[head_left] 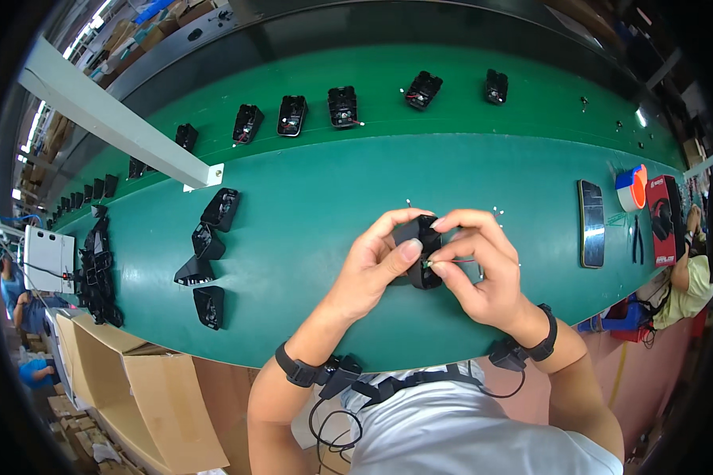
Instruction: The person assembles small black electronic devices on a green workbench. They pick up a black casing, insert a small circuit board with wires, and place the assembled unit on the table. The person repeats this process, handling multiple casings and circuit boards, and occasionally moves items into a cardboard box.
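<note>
Above the near part of the green table, my left hand (376, 261) is closed around a black plastic housing (425, 279), with the thumb over its near side. My right hand (483, 269) pinches a thin red wire (461, 260) with a small pale end at the housing's open side. The right fingertips touch the housing, and part of its inside is hidden behind them. A few small loose parts (497, 212) lie on the table just beyond my right hand.
Several black housings (209, 307) stand left on the table (309, 198); more (343, 107) line the far green strip. At right are a phone (591, 223), tape roll (632, 188), pliers (638, 240) and red box (664, 222). Cardboard box (166, 404) lower left; white post (119, 119) upper left.
</note>
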### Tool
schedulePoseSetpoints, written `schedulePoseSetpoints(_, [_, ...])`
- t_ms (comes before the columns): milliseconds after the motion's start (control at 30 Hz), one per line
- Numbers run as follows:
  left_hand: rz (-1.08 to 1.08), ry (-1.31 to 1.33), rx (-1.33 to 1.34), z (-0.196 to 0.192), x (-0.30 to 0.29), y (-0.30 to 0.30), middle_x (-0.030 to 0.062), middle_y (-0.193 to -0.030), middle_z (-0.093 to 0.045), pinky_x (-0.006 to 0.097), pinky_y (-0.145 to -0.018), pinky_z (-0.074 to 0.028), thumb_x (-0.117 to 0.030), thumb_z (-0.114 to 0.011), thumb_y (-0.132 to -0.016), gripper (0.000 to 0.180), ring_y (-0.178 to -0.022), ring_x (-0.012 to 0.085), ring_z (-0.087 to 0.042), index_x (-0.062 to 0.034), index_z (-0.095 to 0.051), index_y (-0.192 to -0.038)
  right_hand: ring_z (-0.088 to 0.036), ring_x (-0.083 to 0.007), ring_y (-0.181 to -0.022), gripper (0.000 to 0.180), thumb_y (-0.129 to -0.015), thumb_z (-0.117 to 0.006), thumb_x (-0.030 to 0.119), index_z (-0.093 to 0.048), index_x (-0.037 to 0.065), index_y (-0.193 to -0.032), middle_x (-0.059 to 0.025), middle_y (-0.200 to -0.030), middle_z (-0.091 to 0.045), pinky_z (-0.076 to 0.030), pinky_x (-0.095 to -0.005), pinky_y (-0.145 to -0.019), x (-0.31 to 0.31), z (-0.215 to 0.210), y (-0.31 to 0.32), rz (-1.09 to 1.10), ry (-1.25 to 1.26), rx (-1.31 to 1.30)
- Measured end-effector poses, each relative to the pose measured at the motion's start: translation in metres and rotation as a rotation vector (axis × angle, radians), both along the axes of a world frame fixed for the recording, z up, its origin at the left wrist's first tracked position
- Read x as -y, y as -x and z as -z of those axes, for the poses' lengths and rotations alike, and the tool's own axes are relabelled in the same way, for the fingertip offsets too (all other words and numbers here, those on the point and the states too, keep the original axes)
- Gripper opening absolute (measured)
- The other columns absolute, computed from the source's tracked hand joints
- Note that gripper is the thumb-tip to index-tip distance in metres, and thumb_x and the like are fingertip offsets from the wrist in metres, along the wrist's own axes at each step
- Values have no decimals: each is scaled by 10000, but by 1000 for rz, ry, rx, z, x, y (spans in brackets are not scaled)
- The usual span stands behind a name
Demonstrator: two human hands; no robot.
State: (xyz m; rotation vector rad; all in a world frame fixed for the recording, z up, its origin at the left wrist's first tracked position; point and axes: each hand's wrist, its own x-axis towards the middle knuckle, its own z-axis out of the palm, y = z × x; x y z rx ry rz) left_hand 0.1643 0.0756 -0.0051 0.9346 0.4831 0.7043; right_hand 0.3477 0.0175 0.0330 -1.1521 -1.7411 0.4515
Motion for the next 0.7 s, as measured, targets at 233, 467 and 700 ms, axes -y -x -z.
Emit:
schedulePoseSetpoints(233, [-30,-8,40,-1,1,-4,76,-1191,-601,288,-869,-533,-275,-618,-985,473,-1025,133,-620,-34,-470,-1365,-572,-289,-1097,144,-746,-777,53,-740,74,-883,-104,-1245,-598,-508,-371,-831,0,10,0,-4,26,19])
schedulePoseSetpoints(467, [-113,31,85,-6,3,-4,74,-1175,-611,267,-867,-519,-212,-610,-995,434,-1004,115,-619,-10,-475,-1355,-526,-355,-1236,271,-692,-833,101,-765,69,-952,-143,-1378,-546,-521,-401,-874,-6,-7,-6,-111,1,128])
schedulePoseSetpoints(700, [-201,-178,-99,3,7,-7,71,-1106,-643,250,-838,-509,-255,-567,-1019,438,-960,91,-617,26,-471,-1341,-535,-379,-1255,295,-694,-846,106,-766,39,-969,-181,-1461,-477,-534,-426,-903,-9,3,-9,-188,151,32])
